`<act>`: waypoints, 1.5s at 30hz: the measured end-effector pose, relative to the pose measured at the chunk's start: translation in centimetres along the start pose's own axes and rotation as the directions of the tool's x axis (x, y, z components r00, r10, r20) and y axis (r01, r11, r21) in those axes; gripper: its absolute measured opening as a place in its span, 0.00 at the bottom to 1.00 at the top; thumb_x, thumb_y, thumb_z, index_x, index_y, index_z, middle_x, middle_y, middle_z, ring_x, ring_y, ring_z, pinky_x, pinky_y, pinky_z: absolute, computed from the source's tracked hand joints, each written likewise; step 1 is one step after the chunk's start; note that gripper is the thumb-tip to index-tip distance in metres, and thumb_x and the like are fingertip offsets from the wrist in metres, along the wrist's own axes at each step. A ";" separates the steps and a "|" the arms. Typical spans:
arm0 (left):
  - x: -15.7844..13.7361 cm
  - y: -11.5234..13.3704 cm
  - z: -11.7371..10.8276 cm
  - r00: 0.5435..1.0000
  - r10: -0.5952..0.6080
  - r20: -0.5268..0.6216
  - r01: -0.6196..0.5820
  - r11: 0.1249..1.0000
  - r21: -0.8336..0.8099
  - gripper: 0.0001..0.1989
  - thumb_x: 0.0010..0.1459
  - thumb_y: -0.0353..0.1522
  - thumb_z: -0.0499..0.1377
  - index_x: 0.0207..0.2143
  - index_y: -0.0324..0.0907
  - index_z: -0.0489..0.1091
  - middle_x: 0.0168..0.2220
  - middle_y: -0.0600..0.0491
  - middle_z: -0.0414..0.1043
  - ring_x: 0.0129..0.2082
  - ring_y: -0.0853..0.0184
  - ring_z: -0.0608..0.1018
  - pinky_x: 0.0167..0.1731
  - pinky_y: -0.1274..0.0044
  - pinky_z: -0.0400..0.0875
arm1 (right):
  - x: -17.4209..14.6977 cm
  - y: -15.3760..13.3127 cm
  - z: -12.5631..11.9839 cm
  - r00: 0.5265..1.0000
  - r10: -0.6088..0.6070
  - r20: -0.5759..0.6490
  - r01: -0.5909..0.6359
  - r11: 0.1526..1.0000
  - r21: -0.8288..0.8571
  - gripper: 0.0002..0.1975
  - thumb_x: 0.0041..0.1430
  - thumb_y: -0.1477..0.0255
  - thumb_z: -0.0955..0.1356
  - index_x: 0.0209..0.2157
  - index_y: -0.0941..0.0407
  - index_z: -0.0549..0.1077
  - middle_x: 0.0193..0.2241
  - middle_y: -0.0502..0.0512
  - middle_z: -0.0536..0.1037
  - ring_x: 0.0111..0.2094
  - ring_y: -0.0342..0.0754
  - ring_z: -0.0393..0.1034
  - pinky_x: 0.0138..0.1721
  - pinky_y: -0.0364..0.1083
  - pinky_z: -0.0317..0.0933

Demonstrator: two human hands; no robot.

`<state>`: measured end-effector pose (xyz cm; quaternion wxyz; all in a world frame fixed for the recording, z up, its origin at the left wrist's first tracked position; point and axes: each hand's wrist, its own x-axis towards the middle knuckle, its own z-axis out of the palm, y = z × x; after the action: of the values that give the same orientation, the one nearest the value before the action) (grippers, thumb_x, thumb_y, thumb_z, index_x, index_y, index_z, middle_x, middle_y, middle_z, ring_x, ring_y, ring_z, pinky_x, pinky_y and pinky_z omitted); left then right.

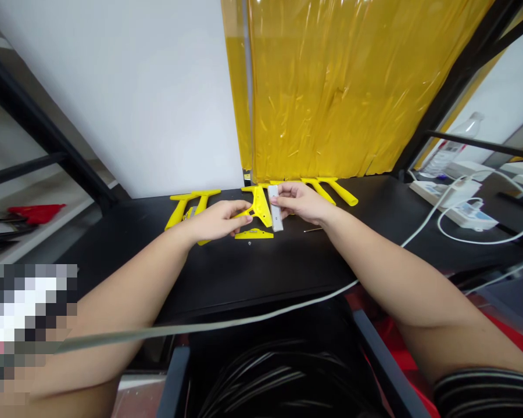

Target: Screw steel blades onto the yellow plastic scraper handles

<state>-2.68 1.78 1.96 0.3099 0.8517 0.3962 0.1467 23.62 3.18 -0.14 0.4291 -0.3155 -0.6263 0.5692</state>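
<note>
My left hand (pixel 215 220) is closed around the handle of a yellow scraper (pixel 261 209), whose wide head points right. In my right hand (pixel 304 203) is a flat, whitish-grey strip (pixel 276 213), pinched between thumb and fingers and held upright against or very near the scraper's head. Just below them a loose yellow bar (pixel 254 235) lies on the black tabletop, with a tiny metallic piece (pixel 250 243) in front of it. A thin rod (pixel 312 230) lies below my right hand, partly hidden by the wrist.
More yellow scrapers (pixel 345 193) lie to the right and others (pixel 178 212) to the left on the black table (pixel 253 273). White power strips (pixel 462 203) and a plastic bottle (pixel 451 148) stand at right. A pale cable (pixel 261 318) crosses before the table's front edge.
</note>
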 end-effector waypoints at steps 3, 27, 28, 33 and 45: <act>0.0 0.2 0.0 1.000 -0.021 -0.021 0.022 0.999 0.036 0.23 0.67 0.48 0.57 0.53 0.41 0.72 0.33 0.53 0.75 0.28 0.67 0.78 0.32 0.74 0.73 | 0.1 -0.1 0.0 0.985 -0.161 -0.069 0.161 0.987 0.007 0.21 0.50 0.58 0.82 0.34 0.55 0.74 0.27 0.45 0.76 0.25 0.38 0.69 0.31 0.42 0.72; 0.3 -0.1 0.7 0.977 0.116 -0.179 -0.056 0.948 0.312 0.21 0.69 0.45 0.55 0.51 0.40 0.77 0.44 0.47 0.81 0.38 0.60 0.79 0.40 0.70 0.71 | 0.1 0.8 0.4 0.997 -0.058 -0.042 0.044 0.962 -0.268 0.12 0.54 0.75 0.77 0.36 0.56 0.71 0.27 0.46 0.75 0.24 0.40 0.71 0.27 0.42 0.70; 0.4 -0.2 0.8 0.975 0.129 -0.181 -0.065 0.945 0.322 0.21 0.69 0.45 0.55 0.51 0.40 0.77 0.45 0.46 0.81 0.39 0.59 0.79 0.41 0.69 0.71 | 0.1 0.9 0.5 0.997 -0.050 -0.055 0.035 0.968 -0.249 0.14 0.54 0.76 0.77 0.36 0.55 0.69 0.27 0.45 0.74 0.24 0.40 0.71 0.27 0.42 0.70; 0.3 0.1 1.1 0.967 0.162 -0.197 -0.088 0.936 0.340 0.22 0.70 0.44 0.55 0.56 0.40 0.75 0.53 0.44 0.80 0.47 0.56 0.81 0.49 0.65 0.73 | 0.1 1.1 0.7 0.998 0.041 -0.052 -0.050 0.980 -0.193 0.17 0.57 0.76 0.76 0.38 0.53 0.64 0.23 0.42 0.75 0.21 0.40 0.70 0.24 0.41 0.70; -0.6 1.2 1.2 0.960 0.203 -0.192 -0.094 0.882 0.461 0.28 0.71 0.40 0.54 0.70 0.44 0.58 0.45 0.46 0.79 0.38 0.60 0.81 0.41 0.70 0.72 | 0.0 0.5 0.9 0.989 0.147 0.013 -0.144 0.977 -0.155 0.07 0.59 0.77 0.75 0.33 0.57 0.73 0.23 0.49 0.78 0.23 0.40 0.72 0.26 0.39 0.72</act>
<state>-1.77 0.27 1.82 0.0444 0.9047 0.3861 0.1744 22.76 2.83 -0.65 0.3530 -0.3856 -0.6488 0.5530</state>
